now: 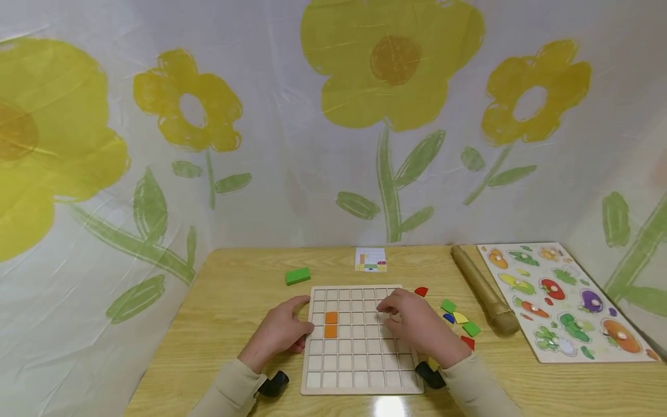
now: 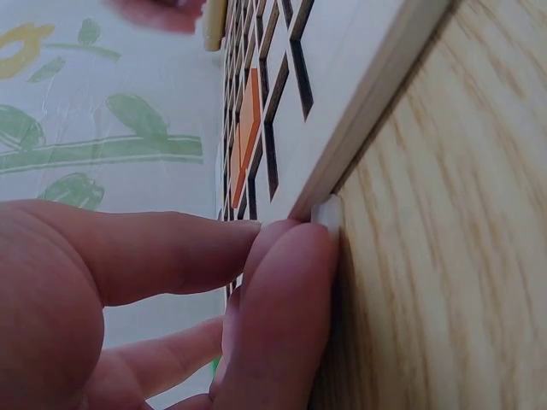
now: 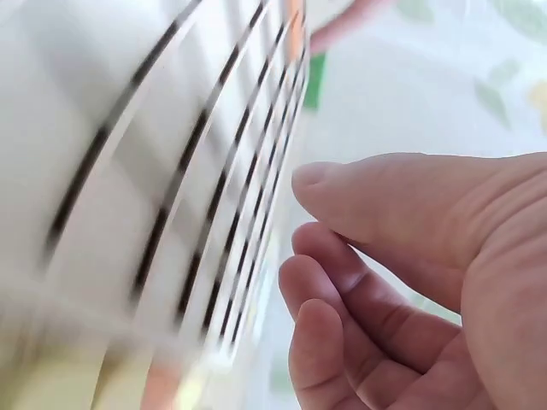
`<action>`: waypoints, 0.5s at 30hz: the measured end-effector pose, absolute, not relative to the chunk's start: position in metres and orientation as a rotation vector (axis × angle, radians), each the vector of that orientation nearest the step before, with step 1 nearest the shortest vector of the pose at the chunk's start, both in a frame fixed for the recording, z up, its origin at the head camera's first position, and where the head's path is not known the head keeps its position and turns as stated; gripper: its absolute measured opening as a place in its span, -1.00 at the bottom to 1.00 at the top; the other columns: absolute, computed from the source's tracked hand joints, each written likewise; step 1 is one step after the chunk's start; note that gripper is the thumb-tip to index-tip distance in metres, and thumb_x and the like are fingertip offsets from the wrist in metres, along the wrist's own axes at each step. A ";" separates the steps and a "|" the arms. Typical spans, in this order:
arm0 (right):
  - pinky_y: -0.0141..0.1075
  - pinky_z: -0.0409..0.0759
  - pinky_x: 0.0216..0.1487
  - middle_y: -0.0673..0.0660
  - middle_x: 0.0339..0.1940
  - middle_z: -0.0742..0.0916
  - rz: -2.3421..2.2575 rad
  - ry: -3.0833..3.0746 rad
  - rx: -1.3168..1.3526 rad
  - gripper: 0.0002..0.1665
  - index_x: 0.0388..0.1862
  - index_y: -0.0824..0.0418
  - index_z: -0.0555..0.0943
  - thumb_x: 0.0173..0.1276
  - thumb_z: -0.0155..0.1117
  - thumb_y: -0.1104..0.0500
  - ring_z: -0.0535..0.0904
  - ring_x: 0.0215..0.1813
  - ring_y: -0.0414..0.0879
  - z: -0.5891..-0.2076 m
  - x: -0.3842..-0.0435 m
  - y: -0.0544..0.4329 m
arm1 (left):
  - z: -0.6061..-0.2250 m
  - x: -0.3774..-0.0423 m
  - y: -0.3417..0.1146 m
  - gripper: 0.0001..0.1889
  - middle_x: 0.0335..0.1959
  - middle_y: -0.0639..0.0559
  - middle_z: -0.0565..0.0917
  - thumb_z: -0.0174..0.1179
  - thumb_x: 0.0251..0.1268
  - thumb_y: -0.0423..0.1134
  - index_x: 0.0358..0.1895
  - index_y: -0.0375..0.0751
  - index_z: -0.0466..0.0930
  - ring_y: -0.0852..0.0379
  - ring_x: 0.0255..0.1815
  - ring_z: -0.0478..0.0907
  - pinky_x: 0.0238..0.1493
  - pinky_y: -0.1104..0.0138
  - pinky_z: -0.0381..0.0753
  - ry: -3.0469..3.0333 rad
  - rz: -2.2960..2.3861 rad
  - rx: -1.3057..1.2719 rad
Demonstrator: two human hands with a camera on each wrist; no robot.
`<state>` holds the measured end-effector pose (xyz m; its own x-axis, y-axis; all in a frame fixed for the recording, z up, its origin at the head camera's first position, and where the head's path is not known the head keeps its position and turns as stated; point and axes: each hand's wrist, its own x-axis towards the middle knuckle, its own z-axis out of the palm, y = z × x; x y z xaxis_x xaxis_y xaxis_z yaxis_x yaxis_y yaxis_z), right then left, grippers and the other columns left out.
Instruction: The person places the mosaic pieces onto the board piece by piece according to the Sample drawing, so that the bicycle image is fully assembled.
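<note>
A pale wooden grid board (image 1: 345, 364) lies on the table, with two orange squares (image 1: 330, 331) one above the other in its left part. My left hand (image 1: 278, 330) is at the board's left edge. In the left wrist view, its thumb and bent fingers (image 2: 286, 299) grip that edge close to the tabletop. Over the upper right of the board hovers my right hand (image 1: 419, 324), fingers loosely bent. The right wrist view shows nothing between its thumb (image 3: 367, 188) and fingers, which stand apart from the board.
A green block (image 1: 297, 276) lies beyond the board's left corner, a small pattern card (image 1: 370, 260) behind it. Right of the board are loose red, green, yellow and blue pieces (image 1: 471, 329). Farther right lie a brown stick-like object (image 1: 484, 289) and a vegetable puzzle board (image 1: 563, 307).
</note>
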<state>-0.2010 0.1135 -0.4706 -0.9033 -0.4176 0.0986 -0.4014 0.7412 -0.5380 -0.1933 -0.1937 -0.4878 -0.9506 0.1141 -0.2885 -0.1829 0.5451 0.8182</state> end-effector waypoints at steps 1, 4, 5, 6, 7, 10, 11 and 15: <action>-0.23 0.72 -0.02 0.01 -0.14 0.76 -0.891 2.904 -0.646 -0.78 -0.02 0.19 0.82 0.39 0.45 0.35 0.66 -0.09 -0.13 -0.472 -0.201 0.122 | -0.488 -0.193 -0.194 -0.23 -0.59 -0.08 0.65 0.35 0.43 -0.35 0.67 -0.14 0.31 0.10 -0.61 0.61 -0.51 0.28 0.75 2.481 1.364 -0.054; -0.26 0.72 -0.07 -0.01 -0.15 0.77 -0.877 2.916 -0.573 -0.78 -0.05 0.16 0.83 0.39 0.45 0.37 0.67 -0.11 -0.17 -0.475 -0.200 0.145 | -0.489 -0.193 -0.194 -0.23 -0.60 -0.08 0.65 0.35 0.42 -0.35 0.67 -0.14 0.31 0.10 -0.62 0.60 -0.53 0.29 0.74 2.485 1.362 -0.050; -0.26 0.72 -0.08 -0.01 -0.15 0.77 -0.871 2.917 -0.557 -0.78 -0.06 0.15 0.83 0.39 0.46 0.37 0.67 -0.12 -0.18 -0.476 -0.200 0.151 | -0.489 -0.193 -0.194 -0.23 -0.60 -0.08 0.65 0.35 0.42 -0.35 0.67 -0.14 0.31 0.10 -0.63 0.60 -0.53 0.29 0.73 2.486 1.361 -0.049; -0.28 0.72 -0.10 -0.01 -0.16 0.77 -0.858 2.922 -0.550 -0.80 -0.08 0.15 0.83 0.38 0.48 0.36 0.67 -0.13 -0.18 -0.478 -0.200 0.156 | -0.489 -0.193 -0.195 -0.23 -0.60 -0.08 0.65 0.35 0.42 -0.34 0.67 -0.13 0.31 0.10 -0.63 0.60 -0.53 0.29 0.73 2.484 1.361 -0.053; -0.28 0.72 -0.10 -0.01 -0.17 0.77 -0.851 2.922 -0.548 -0.81 -0.11 0.14 0.83 0.38 0.49 0.37 0.67 -0.13 -0.19 -0.478 -0.200 0.160 | -0.489 -0.193 -0.195 -0.23 -0.59 -0.08 0.65 0.35 0.42 -0.34 0.67 -0.13 0.31 0.10 -0.62 0.60 -0.53 0.29 0.73 2.481 1.359 -0.057; -0.29 0.72 -0.11 0.00 -0.20 0.75 -0.870 2.902 -0.544 -0.81 -0.15 0.15 0.82 0.34 0.50 0.39 0.67 -0.14 -0.18 -0.480 -0.202 0.169 | -0.490 -0.194 -0.196 -0.22 -0.56 -0.09 0.66 0.35 0.42 -0.34 0.68 -0.11 0.31 0.10 -0.61 0.61 -0.52 0.28 0.74 2.465 1.369 -0.073; -0.30 0.72 -0.11 -0.01 -0.20 0.74 -0.875 2.899 -0.544 -0.80 -0.15 0.15 0.82 0.34 0.50 0.40 0.67 -0.15 -0.19 -0.481 -0.202 0.171 | -0.489 -0.194 -0.196 -0.22 -0.55 -0.10 0.66 0.36 0.41 -0.34 0.68 -0.11 0.31 0.09 -0.61 0.62 -0.52 0.27 0.74 2.459 1.377 -0.076; -0.30 0.73 -0.10 -0.02 -0.22 0.72 -0.892 2.885 -0.544 -0.79 -0.17 0.13 0.82 0.32 0.50 0.41 0.67 -0.15 -0.20 -0.483 -0.204 0.178 | -0.489 -0.195 -0.196 -0.21 -0.51 -0.11 0.66 0.36 0.41 -0.34 0.67 -0.12 0.31 0.08 -0.59 0.63 -0.50 0.25 0.76 2.436 1.408 -0.077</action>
